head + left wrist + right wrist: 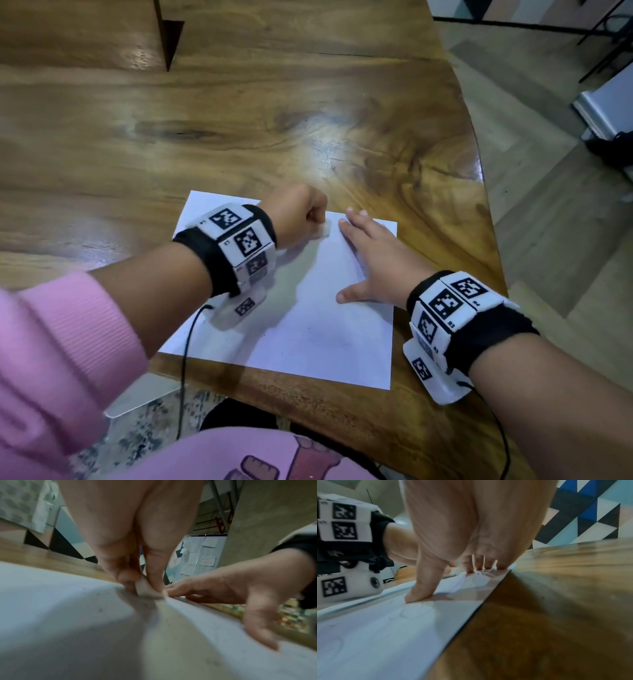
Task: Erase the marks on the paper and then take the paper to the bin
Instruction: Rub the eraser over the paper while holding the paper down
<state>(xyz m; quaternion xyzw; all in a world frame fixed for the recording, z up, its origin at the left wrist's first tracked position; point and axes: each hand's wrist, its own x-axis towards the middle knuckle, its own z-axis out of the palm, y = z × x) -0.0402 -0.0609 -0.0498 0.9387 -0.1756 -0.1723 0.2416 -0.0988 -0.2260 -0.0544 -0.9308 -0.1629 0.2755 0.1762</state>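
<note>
A white sheet of paper lies flat on the wooden table, close to its near edge. My left hand is curled and pinches a small pale eraser, whose tip presses on the paper near the far edge. The left wrist view shows the eraser between thumb and fingers, touching the sheet. My right hand rests flat on the paper's right side, fingers spread and straight. Faint pencil curves show on the paper by the right thumb.
The table's curved right edge drops to a tiled floor. A dark triangular gap splits the tabletop at the far left. Thin black cables hang from both wrist bands over the near edge.
</note>
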